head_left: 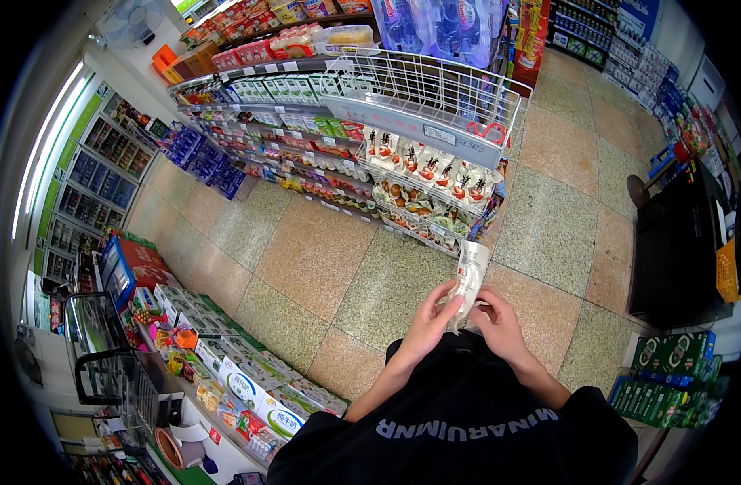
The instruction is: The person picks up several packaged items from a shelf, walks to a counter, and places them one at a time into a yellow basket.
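A slim whitish plastic packet [472, 267] stands upright between my two hands, held in front of my body. The fingers of my left hand [429, 320] close round its lower left side, the thumb lying along it. On the other side, my right hand [501, 325] grips the lower end with bent fingers. The packet's bottom is partly hidden by the fingers. Just beyond it is a white wire rack [423, 121], its lower tiers filled with similar white packets [429, 166] and, below them, packs with brown and green contents [419, 202].
Stocked shelves [282, 121] run left from the rack. Milk cartons [249, 380] line a counter at the near left. A black cabinet [673, 250] and green boxes [665, 380] stand at the right. Tiled floor [362, 283] lies between them.
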`<state>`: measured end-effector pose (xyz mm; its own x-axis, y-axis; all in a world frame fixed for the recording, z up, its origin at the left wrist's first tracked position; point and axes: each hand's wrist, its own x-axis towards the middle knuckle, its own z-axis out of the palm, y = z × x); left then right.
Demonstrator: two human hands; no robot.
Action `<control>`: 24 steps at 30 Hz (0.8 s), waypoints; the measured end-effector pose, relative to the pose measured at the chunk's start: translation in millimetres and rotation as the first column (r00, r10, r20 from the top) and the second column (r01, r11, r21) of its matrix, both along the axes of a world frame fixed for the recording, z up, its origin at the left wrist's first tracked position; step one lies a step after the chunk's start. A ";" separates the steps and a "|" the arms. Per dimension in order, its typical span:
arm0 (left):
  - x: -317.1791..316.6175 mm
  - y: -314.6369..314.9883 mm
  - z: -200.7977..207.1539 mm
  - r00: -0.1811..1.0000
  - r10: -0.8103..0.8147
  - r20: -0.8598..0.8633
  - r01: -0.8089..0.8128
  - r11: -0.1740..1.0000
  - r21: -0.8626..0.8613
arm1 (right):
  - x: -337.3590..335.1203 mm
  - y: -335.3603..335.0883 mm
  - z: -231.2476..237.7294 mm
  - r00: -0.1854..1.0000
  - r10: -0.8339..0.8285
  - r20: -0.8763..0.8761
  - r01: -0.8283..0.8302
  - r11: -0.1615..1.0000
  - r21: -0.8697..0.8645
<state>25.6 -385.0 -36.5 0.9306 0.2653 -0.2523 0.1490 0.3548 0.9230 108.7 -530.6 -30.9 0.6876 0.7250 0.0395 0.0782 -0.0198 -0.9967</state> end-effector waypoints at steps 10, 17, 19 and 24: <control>0.8 6.5 -9.8 0.990 0.139 0.015 -0.139 0.990 0.008 | 3.1 1.1 3.3 0.912 -0.151 -0.381 0.216 0.967 0.133; -1.0 9.5 -2.5 0.983 0.184 0.027 -0.179 0.977 -0.119 | 5.1 -0.6 4.4 0.899 -0.116 -0.423 0.201 0.966 0.160; -1.5 9.2 -0.8 0.979 0.201 0.021 -0.198 0.973 -0.119 | 3.7 -0.1 6.9 0.904 -0.115 -0.412 0.190 0.971 0.146; -4.7 11.4 0.0 0.982 0.188 -0.012 -0.189 0.978 -0.087 | 2.2 0.4 8.3 0.899 -0.115 -0.422 0.184 0.975 0.125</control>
